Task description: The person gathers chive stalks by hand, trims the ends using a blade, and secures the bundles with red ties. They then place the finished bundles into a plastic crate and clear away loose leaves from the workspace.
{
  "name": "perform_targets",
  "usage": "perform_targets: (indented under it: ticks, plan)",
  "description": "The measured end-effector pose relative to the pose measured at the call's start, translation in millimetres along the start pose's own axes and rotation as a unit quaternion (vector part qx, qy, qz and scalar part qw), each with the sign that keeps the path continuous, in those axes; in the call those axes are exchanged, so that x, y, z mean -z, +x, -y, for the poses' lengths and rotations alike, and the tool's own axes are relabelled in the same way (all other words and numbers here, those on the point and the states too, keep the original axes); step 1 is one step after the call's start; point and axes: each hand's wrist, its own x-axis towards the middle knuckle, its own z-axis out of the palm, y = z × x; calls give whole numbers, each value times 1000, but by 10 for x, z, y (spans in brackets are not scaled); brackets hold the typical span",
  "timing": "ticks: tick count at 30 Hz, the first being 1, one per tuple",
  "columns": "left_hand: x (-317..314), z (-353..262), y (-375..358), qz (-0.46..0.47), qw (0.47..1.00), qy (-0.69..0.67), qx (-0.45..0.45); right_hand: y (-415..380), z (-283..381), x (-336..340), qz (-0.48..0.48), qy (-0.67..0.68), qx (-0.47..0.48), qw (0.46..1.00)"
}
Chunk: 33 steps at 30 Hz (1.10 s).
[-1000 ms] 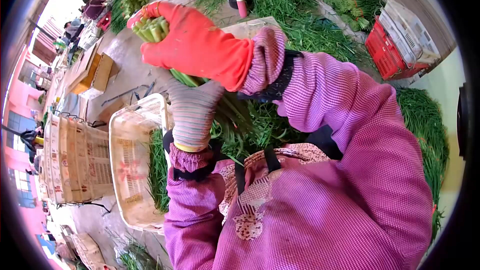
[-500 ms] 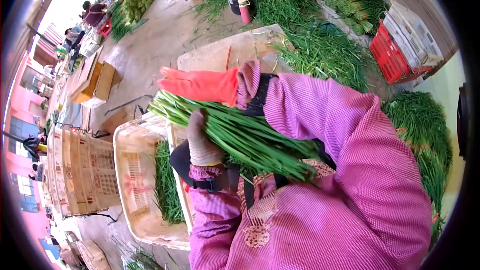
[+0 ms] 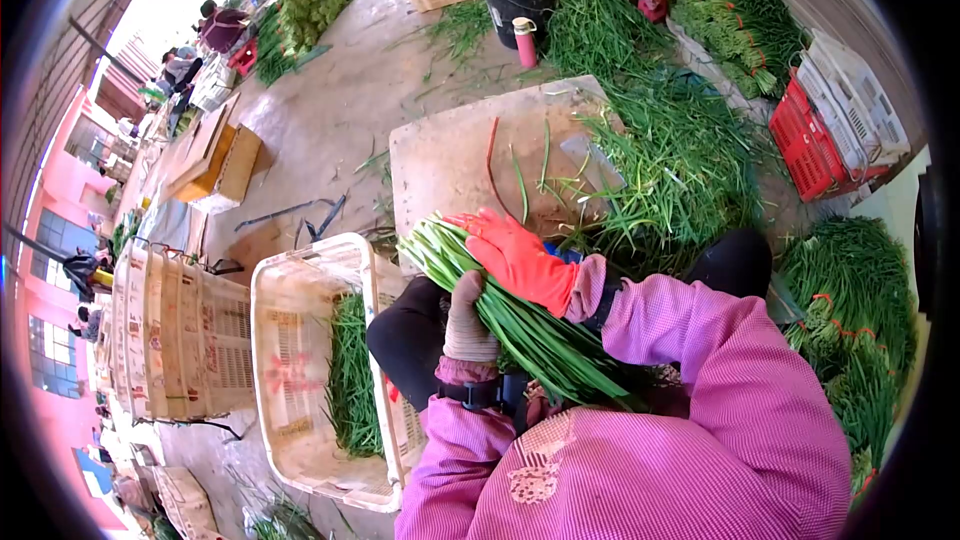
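A thick bunch of garlic chives [image 3: 545,340] lies slantwise across my lap, its pale stem ends up and to the left. My left hand [image 3: 468,325], in a beige knitted glove, is wrapped round the bunch near the stem ends, thumb on top. On the upper side of the same bunch rests my right hand [image 3: 515,255] in an orange-red rubber glove, fingers stretched out flat along the stems. Beyond the hands is a worn board [image 3: 440,155] with a red strip [image 3: 493,170] and a few loose stalks on it.
At left, a crate [image 3: 265,380] holds more chives [image 3: 355,380], beside stacked crates [image 3: 180,340]. Loose chives [image 3: 690,150] heap at right. Behind stand a black bucket [image 3: 515,2] and pink flask [image 3: 525,45]. Tied bunches [image 3: 845,310] and a red crate [image 3: 805,145] are far right. People work far left.
My right hand has come down and lies flatter against the stems. The bunch slants more steeply. The view has shifted, showing more of the board.
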Motion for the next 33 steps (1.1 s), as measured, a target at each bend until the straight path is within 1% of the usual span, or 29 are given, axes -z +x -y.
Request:
perform_targets:
  ticks: [1, 3, 5, 6, 7, 9, 10, 11, 13, 14, 15, 17, 18, 20, 21, 23, 24, 25, 27, 29, 31, 33]
  plan:
    - [-58, 4, -47, -2, 1000, 15, -9, -19, -13, -40, -28, -69, -25, 997]
    - [-84, 10, -95, -5, 999, 30, -20, -36, -116, -37, -35, -86, -17, 996]
    - [-82, 16, -121, -12, 1000, -7, 27, -36, -199, -8, -24, -234, 38, 971]
    - [-114, 43, -138, -23, 1000, -5, 18, -30, -140, 59, 27, -247, 8, 969]
    - [-135, 53, -138, -22, 1000, -5, 16, -12, -139, 84, 27, -247, 10, 968]
    - [-153, 64, -142, -60, 998, 7, 19, 17, -118, 128, 51, -212, -31, 976]
    - [-131, 64, -139, -73, 997, 21, 26, 22, -87, 165, -37, -209, 40, 976]
    - [-140, 62, -141, -72, 997, 20, 25, 59, -56, 228, -35, -210, 41, 976]
    - [-233, 48, -166, -36, 998, 36, 22, 149, 168, 430, -70, -115, 128, 983]
    - [-308, 35, -200, -33, 999, 32, 22, 170, 246, 440, -67, -103, 153, 981]
    - [-362, 23, -204, -33, 999, 32, 22, 173, 264, 436, -67, -104, 153, 980]
    - [-425, 13, -197, -55, 996, 55, 34, 158, 281, 429, -2, -224, 206, 953]
    - [-423, 14, -199, -55, 996, 55, 35, 161, 273, 423, -2, -224, 205, 953]
    - [-408, 18, -204, -61, 995, 72, 39, 190, 246, 409, 25, -282, 187, 941]
    - [-385, 33, -209, -62, 995, 71, 38, 219, 271, 424, 26, -282, 187, 941]
    - [-332, 75, -222, -67, 994, 82, 35, 293, 333, 483, 75, -334, 231, 911]
    - [-385, 70, -242, -62, 995, 70, 46, 322, 272, 468, 66, -317, 263, 909]
    - [-410, 74, -259, -60, 995, 71, 48, 350, 226, 455, 65, -319, 262, 909]
    - [-443, 90, -275, -19, 995, 83, 50, 412, 153, 444, 49, -331, 298, 894]
    - [-382, 159, -249, -10, 992, 89, 84, 517, 51, 454, 44, -338, 297, 892]
    - [-437, 178, -274, -16, 992, 96, 80, 563, 44, 501, 38, -345, 294, 891]
    - [-349, 178, -245, -16, 988, 127, 84, 573, 76, 559, -62, -214, 222, 949]
